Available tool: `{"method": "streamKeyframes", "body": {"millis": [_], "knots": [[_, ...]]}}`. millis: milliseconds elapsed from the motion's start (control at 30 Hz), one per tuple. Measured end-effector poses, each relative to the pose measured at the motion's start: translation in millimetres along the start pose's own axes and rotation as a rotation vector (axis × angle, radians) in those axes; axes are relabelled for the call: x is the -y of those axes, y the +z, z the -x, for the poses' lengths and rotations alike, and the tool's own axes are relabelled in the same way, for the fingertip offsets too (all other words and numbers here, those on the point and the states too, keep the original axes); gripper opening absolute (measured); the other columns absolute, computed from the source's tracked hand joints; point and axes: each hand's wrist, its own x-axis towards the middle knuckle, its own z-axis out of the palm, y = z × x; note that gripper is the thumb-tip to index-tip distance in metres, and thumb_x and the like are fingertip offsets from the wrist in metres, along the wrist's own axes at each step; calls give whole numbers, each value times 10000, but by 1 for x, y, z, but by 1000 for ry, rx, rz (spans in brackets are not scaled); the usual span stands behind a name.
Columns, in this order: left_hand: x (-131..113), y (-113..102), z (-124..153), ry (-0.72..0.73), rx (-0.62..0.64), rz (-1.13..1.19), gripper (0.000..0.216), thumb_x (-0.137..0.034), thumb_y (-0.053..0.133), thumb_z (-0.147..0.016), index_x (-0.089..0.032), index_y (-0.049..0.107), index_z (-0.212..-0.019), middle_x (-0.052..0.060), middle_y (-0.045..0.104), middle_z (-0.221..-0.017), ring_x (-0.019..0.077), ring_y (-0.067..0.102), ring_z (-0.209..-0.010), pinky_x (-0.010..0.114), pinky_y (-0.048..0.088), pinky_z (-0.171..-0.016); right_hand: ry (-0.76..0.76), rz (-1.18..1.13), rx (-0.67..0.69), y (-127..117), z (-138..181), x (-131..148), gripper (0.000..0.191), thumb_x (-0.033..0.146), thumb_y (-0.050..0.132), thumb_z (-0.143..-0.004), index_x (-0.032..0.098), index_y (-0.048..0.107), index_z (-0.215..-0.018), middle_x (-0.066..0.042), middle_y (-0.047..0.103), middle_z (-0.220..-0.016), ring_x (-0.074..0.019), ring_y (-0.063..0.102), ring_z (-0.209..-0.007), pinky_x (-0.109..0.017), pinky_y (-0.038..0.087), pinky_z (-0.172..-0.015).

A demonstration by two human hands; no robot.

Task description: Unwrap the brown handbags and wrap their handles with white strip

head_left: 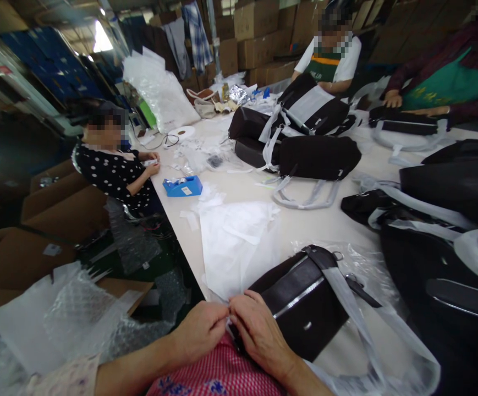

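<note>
My left hand (199,329) and my right hand (259,330) meet at the table's near edge, fingers pinched together on the corner of a black handbag (305,308). The bag lies on clear plastic, its strap wrapped in white protective paper. A sheet of white tissue paper (234,242) lies just beyond my hands, its near edge touching my fingertips. Both hands are closed; the small thing pinched between them is hidden.
Several more black bags (317,157) with wrapped straps lie on the white table (300,220). A blue tape dispenser (183,187) sits at the left edge. Three other people sit around the table. Cardboard boxes (49,209) and bubble wrap (82,313) lie at left.
</note>
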Motion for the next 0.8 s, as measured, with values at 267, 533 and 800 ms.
{"method": "streamKeyframes", "body": {"millis": [267, 533, 800], "knots": [[-3, 1, 3, -25, -13, -48, 252, -271, 340, -902, -203, 420, -673, 18, 557, -691, 176, 543, -704, 277, 344, -666, 62, 51, -9, 8, 2, -5, 127, 161, 397, -954, 235, 466, -878, 24, 540, -760, -156, 561, -710, -557, 343, -1120], [7, 7, -1, -204, -28, 256, 293, -373, 393, -847, -201, 417, -611, -38, 434, -574, 132, 424, -591, 238, 309, -564, 36, 106, 12, 10, -3, -6, 150, 145, 406, -947, 232, 449, -833, 30, 517, -739, -158, 547, -694, -598, 329, -1119], [16, 26, 1, -341, -74, 521, 252, -402, 418, -709, -207, 435, -551, -43, 422, -471, 110, 366, -463, 241, 281, -488, 16, -106, 87, -15, -1, 4, 56, 193, 587, -918, 231, 546, -918, -30, 650, -1073, -185, 610, -1041, -611, 152, -1187]]}}
